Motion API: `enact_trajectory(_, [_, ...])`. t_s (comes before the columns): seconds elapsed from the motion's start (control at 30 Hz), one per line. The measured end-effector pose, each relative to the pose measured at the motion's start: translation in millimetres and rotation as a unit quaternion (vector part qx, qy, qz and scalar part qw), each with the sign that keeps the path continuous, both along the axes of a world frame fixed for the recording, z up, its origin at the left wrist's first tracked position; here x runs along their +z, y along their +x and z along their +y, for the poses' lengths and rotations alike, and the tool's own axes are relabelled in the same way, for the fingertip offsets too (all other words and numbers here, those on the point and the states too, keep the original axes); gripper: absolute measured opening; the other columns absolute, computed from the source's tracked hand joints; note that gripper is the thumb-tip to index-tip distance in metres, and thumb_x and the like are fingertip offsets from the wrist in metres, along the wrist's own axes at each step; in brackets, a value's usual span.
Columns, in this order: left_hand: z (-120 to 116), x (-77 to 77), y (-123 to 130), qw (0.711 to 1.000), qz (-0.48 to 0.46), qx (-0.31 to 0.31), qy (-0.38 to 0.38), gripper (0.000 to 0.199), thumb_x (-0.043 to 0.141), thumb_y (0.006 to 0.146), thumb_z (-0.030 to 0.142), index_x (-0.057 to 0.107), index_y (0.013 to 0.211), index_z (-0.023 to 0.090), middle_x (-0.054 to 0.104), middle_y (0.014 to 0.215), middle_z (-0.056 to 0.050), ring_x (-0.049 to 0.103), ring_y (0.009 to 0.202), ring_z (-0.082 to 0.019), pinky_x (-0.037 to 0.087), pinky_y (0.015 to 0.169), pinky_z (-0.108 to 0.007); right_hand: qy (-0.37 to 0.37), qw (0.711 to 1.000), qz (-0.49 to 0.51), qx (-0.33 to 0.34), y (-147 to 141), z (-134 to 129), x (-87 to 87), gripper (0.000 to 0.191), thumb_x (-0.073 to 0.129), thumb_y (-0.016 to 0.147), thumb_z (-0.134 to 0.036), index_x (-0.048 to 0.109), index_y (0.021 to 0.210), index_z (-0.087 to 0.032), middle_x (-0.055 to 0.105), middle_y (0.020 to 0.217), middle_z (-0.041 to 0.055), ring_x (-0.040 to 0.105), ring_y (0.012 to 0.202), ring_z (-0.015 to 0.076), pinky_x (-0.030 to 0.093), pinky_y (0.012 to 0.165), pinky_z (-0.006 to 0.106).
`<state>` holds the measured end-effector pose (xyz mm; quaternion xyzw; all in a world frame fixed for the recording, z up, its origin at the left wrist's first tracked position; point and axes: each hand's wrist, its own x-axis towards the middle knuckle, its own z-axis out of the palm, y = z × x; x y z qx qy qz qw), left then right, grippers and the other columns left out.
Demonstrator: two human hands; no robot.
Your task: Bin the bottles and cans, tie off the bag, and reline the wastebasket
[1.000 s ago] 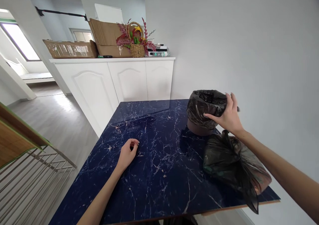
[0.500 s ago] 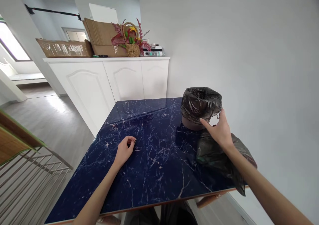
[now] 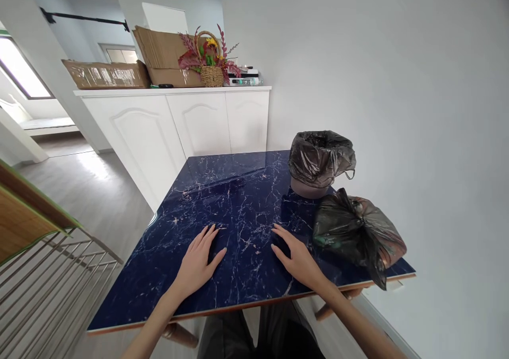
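Observation:
My left hand (image 3: 201,261) lies flat on the dark blue marbled table (image 3: 234,200), fingers stretched out and holding nothing. Across from it, my right hand (image 3: 296,261) rests on the same tabletop with fingers extended and thumb apart, also holding nothing. To the right of my right hand sits a tied black garbage bag (image 3: 350,229), full, with its knot on top and a loose end hanging over the table's front edge. Behind it stands a trash can (image 3: 308,188) lined with a black garbage bag (image 3: 318,163) folded over its rim; its inside is dark.
A white cabinet (image 3: 207,120) stands beyond the table, bearing cardboard boxes (image 3: 107,76) and a wicker flower basket (image 3: 212,76). A grey-white wall borders the right side. At the left is a metal rack (image 3: 75,279) with a wooden-looking panel.
My right hand has left the lined trash can and come down to the tabletop. My left hand has opened from a curled pinch and now lies flat.

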<state>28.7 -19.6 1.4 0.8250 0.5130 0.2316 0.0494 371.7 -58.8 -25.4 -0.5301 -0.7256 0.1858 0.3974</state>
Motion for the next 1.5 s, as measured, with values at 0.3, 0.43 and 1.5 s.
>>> enact_trajectory(0.3, [-10.3,-7.7,-1.6,0.997,0.069,0.019,0.022,0.066,0.046,0.11,0.058,0.044,0.167,0.024,0.043,0.174,-0.007,0.035,0.164,-0.031,0.033,0.134,-0.056,-0.005,0.999,-0.046,0.0,-4.1,-4.1,4.3,0.047,0.052,0.11,-0.044,0.064,0.152,-0.025,0.053,0.167,0.0081,0.044,0.159,0.0317,0.04,0.131,0.059])
enact_trajectory(0.43, [-11.8,-5.5,-0.9,0.998,0.051,0.03,0.016,0.064,0.048,0.109,0.058,0.046,0.166,0.027,0.046,0.172,-0.005,0.036,0.163,-0.031,0.033,0.135,-0.056,0.002,0.999,-0.036,0.0,-3.3,-3.4,5.1,0.043,0.053,0.11,-0.041,0.067,0.148,-0.027,0.057,0.164,0.007,0.047,0.157,0.0315,0.04,0.131,0.06])
enact_trajectory(1.5, [-15.8,2.6,3.8,1.0,0.017,0.022,0.005,0.057,0.049,0.109,0.058,0.055,0.158,0.029,0.053,0.168,-0.003,0.041,0.161,-0.03,0.035,0.134,-0.056,-0.024,0.999,0.023,0.018,5.6,-7.0,13.5,0.034,0.054,0.11,-0.041,0.073,0.138,-0.032,0.065,0.156,0.0013,0.05,0.155,0.0276,0.037,0.133,0.056])
